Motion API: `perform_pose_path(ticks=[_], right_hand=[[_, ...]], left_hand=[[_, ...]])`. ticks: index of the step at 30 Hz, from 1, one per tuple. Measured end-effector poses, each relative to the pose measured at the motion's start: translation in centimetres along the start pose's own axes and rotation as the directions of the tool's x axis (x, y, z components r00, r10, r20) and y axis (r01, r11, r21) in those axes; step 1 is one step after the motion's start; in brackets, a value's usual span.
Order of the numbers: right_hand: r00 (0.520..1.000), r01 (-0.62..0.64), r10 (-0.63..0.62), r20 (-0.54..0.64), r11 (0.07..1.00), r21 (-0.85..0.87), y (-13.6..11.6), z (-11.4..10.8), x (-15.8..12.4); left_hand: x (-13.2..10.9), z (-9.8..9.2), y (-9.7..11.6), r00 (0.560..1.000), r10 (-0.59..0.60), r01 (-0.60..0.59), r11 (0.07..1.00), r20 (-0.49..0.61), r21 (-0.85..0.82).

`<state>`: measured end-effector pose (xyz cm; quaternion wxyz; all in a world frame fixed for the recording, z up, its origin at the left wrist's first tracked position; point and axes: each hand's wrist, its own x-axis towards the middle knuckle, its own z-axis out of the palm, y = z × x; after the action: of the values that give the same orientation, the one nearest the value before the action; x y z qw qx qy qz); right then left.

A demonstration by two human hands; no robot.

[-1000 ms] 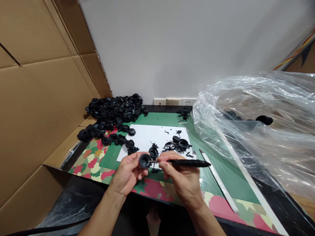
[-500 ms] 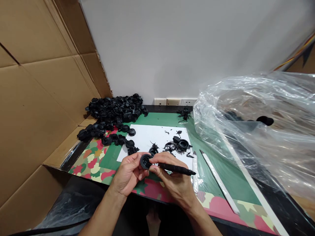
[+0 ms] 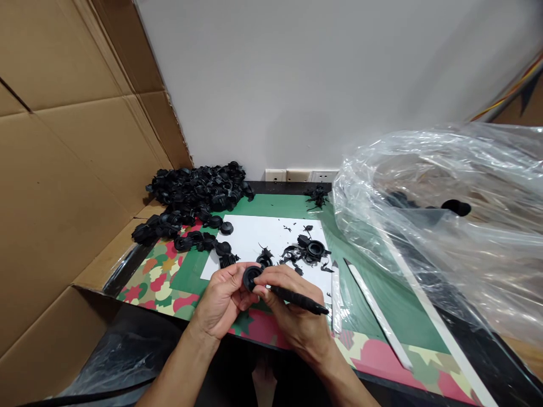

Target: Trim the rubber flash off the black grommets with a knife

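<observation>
Left grip (image 3: 224,294): closed on a black cap (image 3: 248,277), pinched at its rim between thumb and fingers. I have it held up over the near edge of the paper, its hollow side turned up and toward the camera.

Right grip (image 3: 297,316): closed on a slim black tool (image 3: 302,299), held like a pen. The working end points into the cap's hollow; I cannot make out the tip behind the fingers. The handle's free end slopes down to the right.

Just beyond the cap, a second cap (image 3: 265,260) sits on white paper (image 3: 250,232), partly hidden by the hands. Farther right, a third cap (image 3: 315,249) lies among black scraps (image 3: 292,252). Two pale strips with dark pointed ends lie right of the right grip: the near strip (image 3: 336,302) by the paper's edge, the far strip (image 3: 377,314) slanting across the green mat (image 3: 352,316).

Outward on the bench (image 3: 278,187): a large black pile (image 3: 199,189) back left, trailing toward the paper; a small scrap heap (image 3: 317,196) at the back; a clear bag (image 3: 424,164) at right. Cardboard (image 3: 76,164) stands at left, sockets (image 3: 299,176) along the wall (image 3: 305,85).
</observation>
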<state>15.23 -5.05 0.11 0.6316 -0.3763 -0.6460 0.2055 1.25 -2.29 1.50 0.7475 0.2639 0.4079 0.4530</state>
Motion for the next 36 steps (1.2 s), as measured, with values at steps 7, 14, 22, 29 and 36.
perform_pose_path(ticks=[7, 14, 22, 29, 36], right_hand=[[0.99, -0.029, 0.028, -0.139, 1.0, -0.006, -0.5, -0.2, -0.4], [0.992, -0.117, 0.12, -0.039, 0.989, 0.086, -0.1, -0.3, -0.3], [0.992, -0.125, 0.127, -0.015, 0.988, 0.092, 0.1, -0.2, -0.1], [0.985, -0.159, 0.168, -0.044, 0.974, 0.161, 0.7, 0.0, -0.2], [0.992, -0.124, 0.124, 0.003, 0.988, 0.091, 0.5, 0.0, -0.3]], left_hand=[[0.2, -0.2, -0.1, 0.998, 0.054, -0.055, 0.998, 0.028, 0.032], [0.1, -0.1, 0.1, 1.0, 0.016, -0.016, 1.0, 0.002, 0.012], [0.1, 0.2, 0.2, 1.0, 0.003, -0.003, 1.0, 0.019, -0.007], [0.3, -0.4, -0.2, 0.999, 0.03, -0.03, 1.0, 0.038, 0.007], [0.3, -0.2, -0.3, 0.999, 0.032, -0.032, 0.999, 0.027, 0.013]])
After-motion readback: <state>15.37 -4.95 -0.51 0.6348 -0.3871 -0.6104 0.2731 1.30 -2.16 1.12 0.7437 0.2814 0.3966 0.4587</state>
